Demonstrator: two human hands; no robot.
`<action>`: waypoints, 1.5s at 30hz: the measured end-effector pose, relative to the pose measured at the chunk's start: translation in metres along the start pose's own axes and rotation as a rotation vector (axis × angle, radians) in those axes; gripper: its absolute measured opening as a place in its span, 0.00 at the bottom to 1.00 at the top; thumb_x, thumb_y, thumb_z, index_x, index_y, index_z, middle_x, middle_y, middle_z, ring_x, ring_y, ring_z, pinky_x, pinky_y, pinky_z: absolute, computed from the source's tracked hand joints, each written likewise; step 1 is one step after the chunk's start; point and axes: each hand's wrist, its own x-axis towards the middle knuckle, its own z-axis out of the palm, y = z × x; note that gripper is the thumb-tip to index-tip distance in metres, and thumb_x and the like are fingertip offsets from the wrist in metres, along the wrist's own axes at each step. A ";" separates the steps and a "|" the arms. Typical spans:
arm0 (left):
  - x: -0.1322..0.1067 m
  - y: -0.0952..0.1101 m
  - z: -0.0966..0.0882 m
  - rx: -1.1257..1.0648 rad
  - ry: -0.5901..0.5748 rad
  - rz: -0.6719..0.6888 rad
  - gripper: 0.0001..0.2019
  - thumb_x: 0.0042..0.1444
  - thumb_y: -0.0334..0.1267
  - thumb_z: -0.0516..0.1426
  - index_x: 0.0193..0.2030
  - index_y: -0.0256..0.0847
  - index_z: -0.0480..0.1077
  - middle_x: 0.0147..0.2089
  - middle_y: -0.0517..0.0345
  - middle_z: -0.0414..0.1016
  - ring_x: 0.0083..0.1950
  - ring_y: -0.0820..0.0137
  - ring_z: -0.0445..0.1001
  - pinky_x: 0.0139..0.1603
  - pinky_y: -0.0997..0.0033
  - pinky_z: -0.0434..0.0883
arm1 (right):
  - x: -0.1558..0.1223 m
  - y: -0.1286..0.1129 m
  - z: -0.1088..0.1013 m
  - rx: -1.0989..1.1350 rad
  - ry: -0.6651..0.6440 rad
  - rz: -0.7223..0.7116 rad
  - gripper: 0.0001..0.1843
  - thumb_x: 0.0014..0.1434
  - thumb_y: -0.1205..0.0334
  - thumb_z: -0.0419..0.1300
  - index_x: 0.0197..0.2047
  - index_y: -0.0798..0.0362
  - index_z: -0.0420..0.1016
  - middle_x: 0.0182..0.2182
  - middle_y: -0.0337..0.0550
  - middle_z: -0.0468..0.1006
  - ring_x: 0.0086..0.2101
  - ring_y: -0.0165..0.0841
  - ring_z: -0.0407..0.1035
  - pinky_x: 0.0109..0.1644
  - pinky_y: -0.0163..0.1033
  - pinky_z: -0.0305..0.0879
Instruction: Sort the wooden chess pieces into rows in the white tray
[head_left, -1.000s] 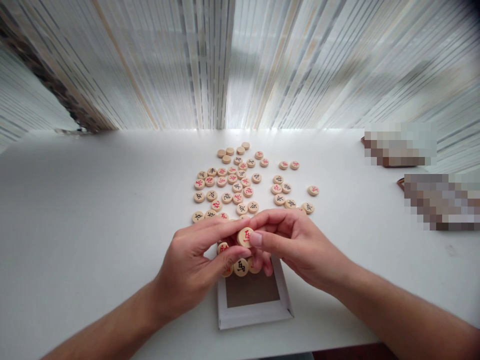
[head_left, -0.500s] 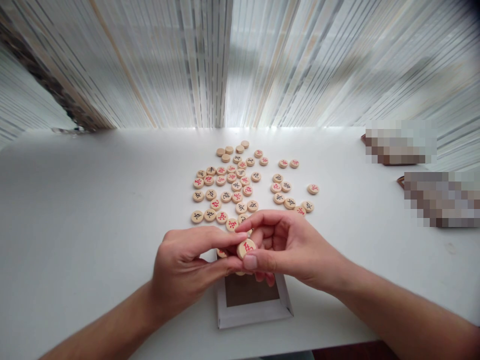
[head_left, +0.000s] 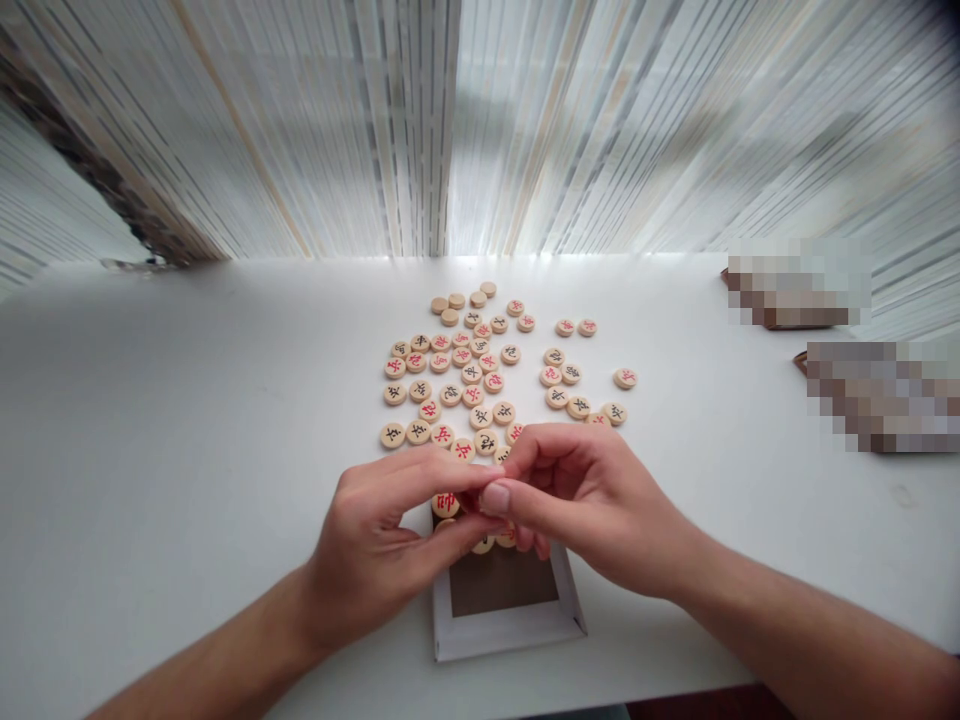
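My left hand (head_left: 390, 520) and my right hand (head_left: 592, 490) meet at the fingertips above a shallow white box (head_left: 510, 622). A round wooden Chinese chess piece is pinched between them; the right thumb and fingertips now hide nearly all of it. Both hands are closed around it, the left with index finger above and thumb below. Inside the box's far end, beneath the hands, lie several pieces, among them one with a red character (head_left: 445, 503). Just beyond the fingers, a Chinese chess piece with a red character (head_left: 463, 449) lies face up on the table.
Many more wooden pieces with red or black characters are spread over the white table (head_left: 225, 420); several blank-topped ones (head_left: 457, 300) lie at the back. Two blurred brown objects (head_left: 806, 315) stand at the right. A striped string curtain (head_left: 315, 130) hangs behind the table.
The red-marked chess piece, face visible between my fingers before, is now covered by my right thumb. My hands have shifted slightly, uncovering more pieces in the box and on the table.
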 end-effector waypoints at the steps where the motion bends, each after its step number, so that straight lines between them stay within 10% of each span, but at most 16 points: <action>1: 0.000 -0.001 0.000 -0.015 0.007 -0.010 0.16 0.59 0.29 0.72 0.52 0.51 0.86 0.41 0.57 0.89 0.39 0.66 0.86 0.41 0.71 0.81 | 0.001 -0.001 -0.001 0.008 -0.012 -0.006 0.18 0.51 0.55 0.82 0.30 0.55 0.81 0.22 0.39 0.80 0.21 0.27 0.71 0.24 0.29 0.70; 20: 0.003 0.001 -0.004 -0.108 0.054 -0.098 0.22 0.59 0.25 0.72 0.57 0.53 0.86 0.44 0.61 0.90 0.41 0.74 0.87 0.44 0.84 0.82 | 0.005 -0.001 -0.003 0.257 -0.100 0.036 0.19 0.47 0.68 0.84 0.39 0.57 0.83 0.25 0.39 0.84 0.21 0.26 0.76 0.25 0.27 0.76; 45: 0.002 -0.001 -0.003 0.003 -0.028 0.029 0.17 0.62 0.26 0.69 0.55 0.47 0.84 0.42 0.60 0.89 0.39 0.73 0.85 0.43 0.79 0.81 | 0.004 0.001 -0.003 0.104 -0.078 -0.014 0.17 0.56 0.56 0.80 0.32 0.57 0.80 0.21 0.37 0.79 0.20 0.25 0.71 0.26 0.29 0.71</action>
